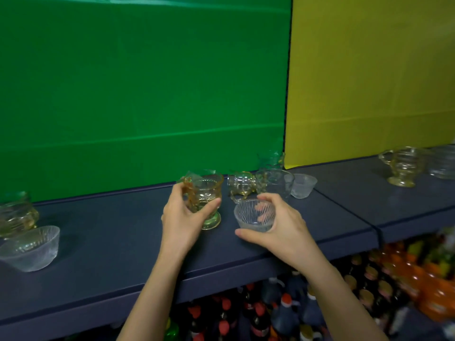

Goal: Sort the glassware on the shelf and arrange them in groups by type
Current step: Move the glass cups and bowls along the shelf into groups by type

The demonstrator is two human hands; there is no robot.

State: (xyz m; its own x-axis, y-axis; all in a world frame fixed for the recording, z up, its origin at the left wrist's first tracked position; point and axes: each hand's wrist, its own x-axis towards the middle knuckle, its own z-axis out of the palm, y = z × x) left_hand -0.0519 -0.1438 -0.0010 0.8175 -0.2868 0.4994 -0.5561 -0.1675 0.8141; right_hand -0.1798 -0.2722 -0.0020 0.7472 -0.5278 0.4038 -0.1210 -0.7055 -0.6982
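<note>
My left hand [181, 217] grips a yellow-tinted footed glass cup [209, 193] whose base rests near the dark blue shelf [110, 242]. My right hand [278, 225] holds a small clear ribbed glass bowl [254, 215] just above the shelf. Behind them lie a tipped amber-footed cup [242, 184], a clear glass [275, 180] and a small frosted bowl [302, 185]. At the far left stand a yellow cup [16, 214] and a larger ribbed clear bowl [32, 247]. At the right stand a yellow handled cup [401, 168] and a clear glass [443, 163].
A green board [142, 94] and a yellow board [369, 77] form the back wall. A greenish glass [270, 159] sits at their seam. Below the shelf edge stand several bottles with red caps [246, 313] and orange bottles [428, 286].
</note>
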